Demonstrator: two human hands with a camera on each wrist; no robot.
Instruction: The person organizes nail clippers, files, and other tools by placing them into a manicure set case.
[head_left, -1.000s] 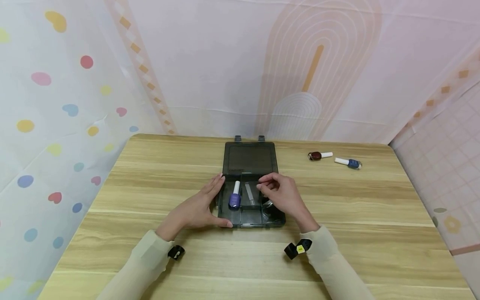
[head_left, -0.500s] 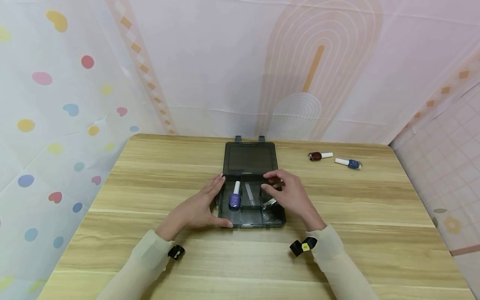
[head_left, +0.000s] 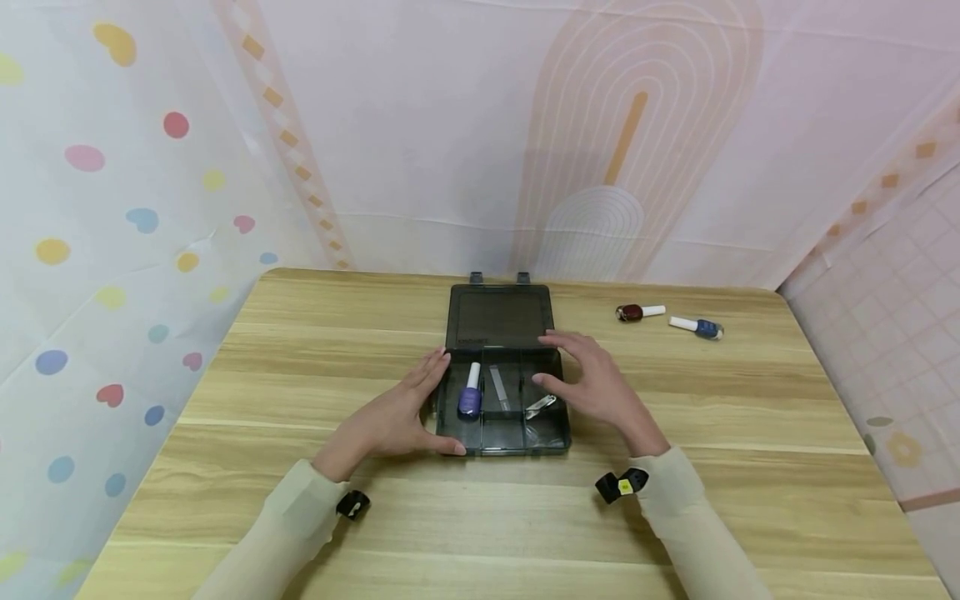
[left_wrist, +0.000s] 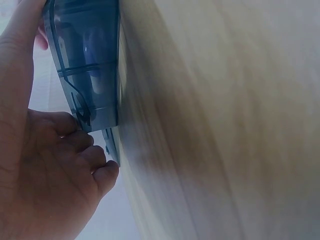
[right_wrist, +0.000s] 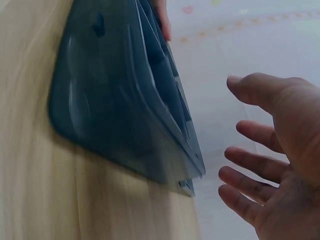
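A dark translucent compartment box (head_left: 502,433) sits on the table with its lid (head_left: 500,315) folded back. My left hand (head_left: 393,415) holds the box's left side, thumb at the front edge and fingers by the back corner; in the left wrist view its fingers curl against the box wall (left_wrist: 92,65). A purple nail polish bottle (head_left: 470,392) lies in the left compartment, a narrow pale translucent strip (head_left: 498,387) in the middle one. Nail clippers (head_left: 541,406) lie in the right part. My right hand (head_left: 600,387) hovers by the right edge, fingers parted, holding nothing.
Behind and right of the box, a dark red nail polish bottle (head_left: 633,312) and a blue nail polish bottle (head_left: 707,328) lie on the wooden table (head_left: 337,317). A patterned cloth (head_left: 420,150) hangs along the table's back edge.
My right hand has drawn back to the right, out of the box, and its fingers have spread. The nail clippers have come into full view. My left hand stays put.
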